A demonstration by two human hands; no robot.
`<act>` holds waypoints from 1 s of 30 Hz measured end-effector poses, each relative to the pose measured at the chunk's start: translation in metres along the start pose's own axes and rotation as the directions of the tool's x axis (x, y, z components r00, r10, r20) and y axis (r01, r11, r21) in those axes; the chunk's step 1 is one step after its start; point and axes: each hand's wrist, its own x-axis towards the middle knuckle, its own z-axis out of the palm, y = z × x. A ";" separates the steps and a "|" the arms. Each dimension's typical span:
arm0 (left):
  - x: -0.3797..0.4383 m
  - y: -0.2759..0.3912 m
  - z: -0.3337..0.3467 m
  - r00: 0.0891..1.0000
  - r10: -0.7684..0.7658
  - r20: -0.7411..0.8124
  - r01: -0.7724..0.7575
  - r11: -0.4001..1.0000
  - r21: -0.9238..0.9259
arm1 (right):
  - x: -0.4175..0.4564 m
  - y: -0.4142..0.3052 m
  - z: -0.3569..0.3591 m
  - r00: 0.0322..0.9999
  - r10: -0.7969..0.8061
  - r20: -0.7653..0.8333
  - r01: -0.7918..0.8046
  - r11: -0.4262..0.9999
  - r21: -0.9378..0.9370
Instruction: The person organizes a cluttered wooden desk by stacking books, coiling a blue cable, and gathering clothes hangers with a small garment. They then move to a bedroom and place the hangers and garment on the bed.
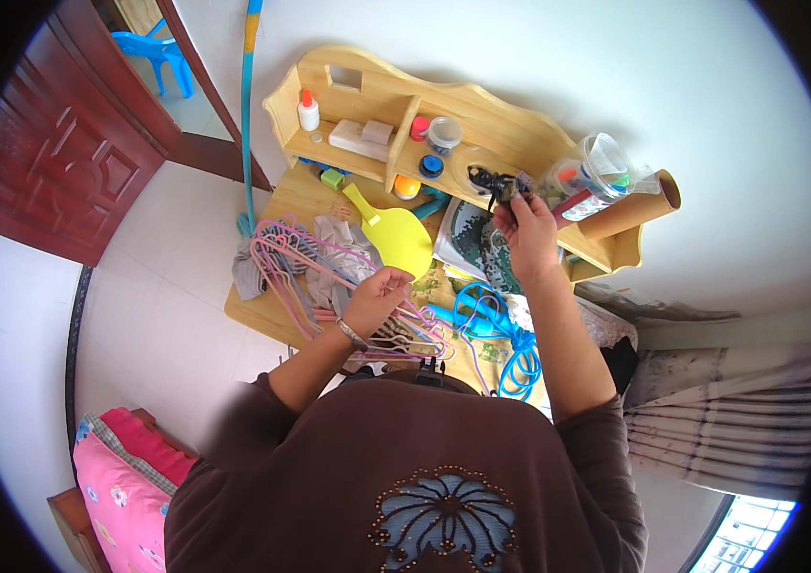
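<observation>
My left hand (379, 297) grips the edge of a yellow plastic paddle (399, 240), whose handle points away to the upper left. Beneath that hand lie several pink, purple and blue clothes hangers (291, 286). My right hand (525, 229) is raised at the shelf's front edge, fingers closed on a small dark object (498, 185); what it is exactly, I cannot tell. A camouflage-patterned cap (473, 229) rests on the desk just left of my right hand. Coiled blue tubing or cord (520, 358) lies nearer to me, beside my right forearm.
On the wooden desk shelf (491, 114) stand a white glue bottle (309, 114), a clear lidded tub (444, 133), a clear plastic container (602, 165) and a cardboard tube (631, 208). Crumpled cloth (337, 258) covers the desk's left part. A blue pole (248, 129) rises at the left.
</observation>
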 end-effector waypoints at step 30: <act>-0.003 -0.025 -0.102 0.666 0.577 -0.473 0.059 0.591 0.804 | -0.090 0.164 -0.010 0.801 0.139 0.583 0.585 0.027 -0.810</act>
